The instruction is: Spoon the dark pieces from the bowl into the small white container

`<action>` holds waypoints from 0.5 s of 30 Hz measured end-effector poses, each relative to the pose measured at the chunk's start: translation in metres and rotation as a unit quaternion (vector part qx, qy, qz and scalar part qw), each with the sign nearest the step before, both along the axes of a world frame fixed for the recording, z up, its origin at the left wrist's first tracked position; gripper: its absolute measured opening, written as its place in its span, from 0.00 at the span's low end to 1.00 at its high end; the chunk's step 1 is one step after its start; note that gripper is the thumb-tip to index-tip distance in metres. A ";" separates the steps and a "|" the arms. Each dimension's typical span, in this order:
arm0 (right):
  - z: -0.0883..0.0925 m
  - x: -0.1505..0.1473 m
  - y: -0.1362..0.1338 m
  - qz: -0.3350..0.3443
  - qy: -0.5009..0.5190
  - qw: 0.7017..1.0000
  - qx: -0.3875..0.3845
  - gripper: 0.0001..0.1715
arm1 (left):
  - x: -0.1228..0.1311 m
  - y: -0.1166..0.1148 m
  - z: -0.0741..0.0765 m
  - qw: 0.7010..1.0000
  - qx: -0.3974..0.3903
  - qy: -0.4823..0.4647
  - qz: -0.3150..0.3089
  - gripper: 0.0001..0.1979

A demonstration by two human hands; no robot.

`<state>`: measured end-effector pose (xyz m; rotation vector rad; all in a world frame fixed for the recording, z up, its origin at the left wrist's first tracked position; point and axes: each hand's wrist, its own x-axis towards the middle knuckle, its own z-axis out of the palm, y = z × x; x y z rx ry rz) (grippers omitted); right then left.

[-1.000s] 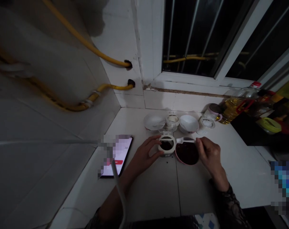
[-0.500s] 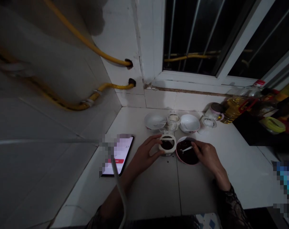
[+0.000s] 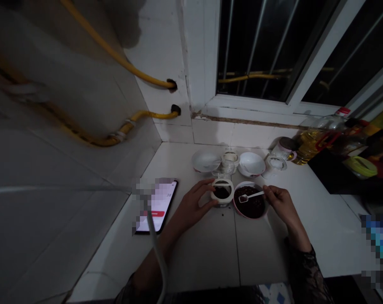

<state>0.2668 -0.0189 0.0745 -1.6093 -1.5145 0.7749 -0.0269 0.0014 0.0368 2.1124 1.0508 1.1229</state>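
Looking down at a white tiled tabletop in dim light, with two forearms reaching in from the bottom edge. A white cable runs up beside the left forearm.

The left hand is curled around a small jar with a white rim and dark contents, and its fingers and thumb grip the jar's side. Just beside the jar, on its right, stands a bowl full of something dark. The right hand, at the end of a dark lace sleeve, pinches the handle of a small white spoon. The spoon lies nearly level over the bowl, and its scoop, dark inside, points toward the jar.

Left of the left hand a phone lies flat with its screen lit.

Farther back, near the wall, stands a row: two white bowls with a glass pot between them, then a lidded pot. To the right is an oil bottle with a red cap.

Behind, yellow hoses cross the tiled wall into two holes. A barred window shows darkness outside.
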 end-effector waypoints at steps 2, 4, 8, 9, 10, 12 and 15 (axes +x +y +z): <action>0.000 0.001 0.000 -0.006 0.012 1.000 -0.009 0.35 | 0.000 0.000 0.000 1.000 0.002 -0.001 -0.002 0.09; -0.001 0.002 0.000 -0.011 0.022 1.000 -0.015 0.36 | 0.000 0.000 0.000 1.000 0.004 -0.001 -0.004 0.09; -0.002 0.003 0.000 -0.019 0.034 0.999 -0.011 0.37 | -0.001 0.000 0.000 1.000 -0.002 0.004 -0.001 0.08; -0.003 0.003 0.000 -0.021 0.036 0.999 -0.009 0.37 | -0.001 0.000 -0.001 1.000 -0.004 0.004 -0.001 0.08; -0.003 0.003 0.000 -0.022 0.037 0.999 -0.006 0.37 | -0.001 0.000 -0.001 1.000 -0.005 0.003 -0.001 0.08; -0.003 0.002 0.000 -0.022 0.038 0.999 -0.002 0.37 | -0.001 0.000 -0.002 1.000 -0.004 0.001 -0.002 0.08; -0.002 0.002 0.000 -0.020 0.036 0.999 0.000 0.37 | -0.001 0.000 -0.002 1.000 -0.001 0.002 -0.003 0.09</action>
